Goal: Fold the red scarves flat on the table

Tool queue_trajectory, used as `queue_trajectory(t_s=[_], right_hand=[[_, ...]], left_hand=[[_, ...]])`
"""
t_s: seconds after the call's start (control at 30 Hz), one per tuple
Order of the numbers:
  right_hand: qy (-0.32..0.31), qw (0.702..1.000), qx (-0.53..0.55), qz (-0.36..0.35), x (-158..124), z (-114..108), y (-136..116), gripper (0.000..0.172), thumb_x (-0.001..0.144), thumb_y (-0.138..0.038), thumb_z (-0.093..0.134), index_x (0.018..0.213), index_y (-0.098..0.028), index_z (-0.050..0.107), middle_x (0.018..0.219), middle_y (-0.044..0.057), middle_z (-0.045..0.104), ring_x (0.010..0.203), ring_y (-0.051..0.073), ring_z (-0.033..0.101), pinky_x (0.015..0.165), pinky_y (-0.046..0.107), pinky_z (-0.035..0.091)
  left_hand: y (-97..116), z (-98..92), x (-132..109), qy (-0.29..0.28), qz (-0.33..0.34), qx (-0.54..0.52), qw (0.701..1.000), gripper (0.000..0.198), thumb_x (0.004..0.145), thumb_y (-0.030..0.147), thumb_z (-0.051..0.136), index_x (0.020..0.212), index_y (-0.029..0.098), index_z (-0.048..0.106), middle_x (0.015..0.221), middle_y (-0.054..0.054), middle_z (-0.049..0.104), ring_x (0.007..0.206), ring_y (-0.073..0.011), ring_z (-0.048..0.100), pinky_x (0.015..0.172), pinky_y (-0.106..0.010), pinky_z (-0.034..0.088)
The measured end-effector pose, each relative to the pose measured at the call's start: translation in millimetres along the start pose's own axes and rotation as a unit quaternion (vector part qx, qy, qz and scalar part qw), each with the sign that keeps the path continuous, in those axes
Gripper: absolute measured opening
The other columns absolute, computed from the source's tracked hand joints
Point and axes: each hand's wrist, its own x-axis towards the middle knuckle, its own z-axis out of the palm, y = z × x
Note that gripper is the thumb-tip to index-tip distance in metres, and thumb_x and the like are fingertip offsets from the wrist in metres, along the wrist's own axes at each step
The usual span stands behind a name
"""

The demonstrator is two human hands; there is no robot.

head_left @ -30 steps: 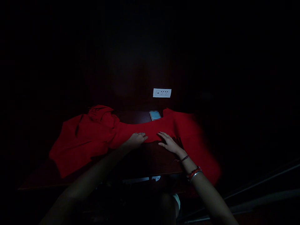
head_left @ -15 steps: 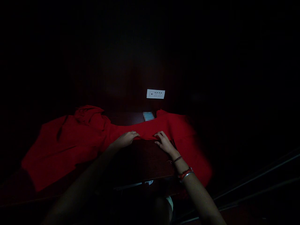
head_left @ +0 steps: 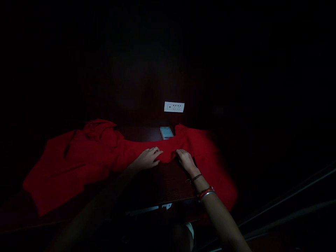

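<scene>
A large red cloth (head_left: 78, 157) lies spread over a dark wooden table (head_left: 162, 182) in a very dim room. My left hand (head_left: 147, 159) and my right hand (head_left: 185, 159) sit close together at the cloth's near edge in the middle. Both have their fingers curled and pinch that edge, so a small fold of red fabric (head_left: 168, 156) bunches up between them. My right wrist carries red and silver bangles (head_left: 205, 193) and a thread band.
A white wall socket plate (head_left: 174, 106) sits on the dark wall behind the table. A small pale blue object (head_left: 166, 132) lies at the back of the table, blurred. Rails or pipes (head_left: 288, 203) run along the lower right.
The view shifted left a second ago. My hands moved closer together and went from lying on the cloth to pinching its edge, which now bunches between them.
</scene>
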Motion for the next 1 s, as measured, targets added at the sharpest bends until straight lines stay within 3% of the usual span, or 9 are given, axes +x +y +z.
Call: queue_trajectory(t_s=[0.1,0.17,0.3,0.43,0.63,0.87,1.0], right_hand=[[-0.006,1.0,-0.014,0.002,-1,-1,2,0.026,0.079,-0.008,0.034,0.097,-0.017,0.051,0.089,0.007,0.059,0.084,0.016,0.051,0.073,0.023,0.036],[-0.003,1.0,-0.027,0.008,-2,-2,4,0.024,0.081,-0.011,0.034,0.097,-0.017,0.052,0.088,0.006,0.06,0.082,0.016,0.052,0.072,0.023,0.036],[0.005,0.999,-0.035,0.001,-3,-3,9,0.023,0.083,-0.013,0.034,0.096,-0.018,0.053,0.087,0.006,0.06,0.08,0.015,0.053,0.073,0.023,0.035],[0.021,0.999,-0.027,-0.019,-3,-2,10,0.021,0.085,-0.019,0.035,0.093,-0.018,0.054,0.089,0.005,0.059,0.083,0.015,0.051,0.075,0.025,0.034],[0.044,0.998,-0.038,-0.004,0,-1,10,0.021,0.085,-0.023,0.035,0.087,-0.017,0.055,0.087,0.006,0.056,0.082,0.016,0.049,0.073,0.025,0.034],[0.018,0.997,-0.068,0.021,-1,-2,12,0.023,0.085,-0.02,0.033,0.085,-0.016,0.055,0.085,0.006,0.057,0.08,0.017,0.048,0.073,0.025,0.034],[0.015,0.999,-0.044,-0.002,-4,-5,8,0.024,0.085,-0.027,0.035,0.097,-0.018,0.054,0.09,0.005,0.056,0.085,0.016,0.047,0.075,0.026,0.033]], left_hand=[[7,4.5,7,-0.012,0.034,0.005,0.999,0.035,0.079,0.032,0.043,0.111,0.019,0.046,0.109,-0.008,0.05,0.097,-0.0212,0.048,0.081,-0.032,0.038],[5,4.4,8,-0.025,0.04,0.005,0.999,0.028,0.081,0.023,0.038,0.108,0.02,0.047,0.104,-0.007,0.053,0.092,-0.019,0.051,0.077,-0.029,0.04],[-2,-0.3,5,-0.049,0.061,-0.01,0.997,0.033,0.078,0.011,0.037,0.108,0.021,0.047,0.101,-0.005,0.055,0.088,-0.0165,0.053,0.071,-0.025,0.041],[3,-2.1,6,-0.051,0.031,0.003,0.998,0.033,0.076,0.018,0.042,0.109,0.022,0.045,0.104,-0.005,0.053,0.089,-0.0178,0.053,0.07,-0.026,0.042],[21,3.8,17,0.0,0.026,0.048,0.998,0.019,0.08,0.024,0.043,0.096,0.018,0.05,0.101,-0.006,0.054,0.094,-0.0184,0.05,0.082,-0.03,0.037],[12,6.2,15,-0.038,0.003,0.032,0.999,0.02,0.084,0.02,0.034,0.094,0.018,0.052,0.09,-0.005,0.059,0.08,-0.0161,0.055,0.067,-0.025,0.041],[13,6.1,14,-0.04,0.014,0.021,0.999,0.02,0.084,0.021,0.034,0.091,0.018,0.053,0.089,-0.004,0.059,0.079,-0.0161,0.055,0.066,-0.025,0.041]])
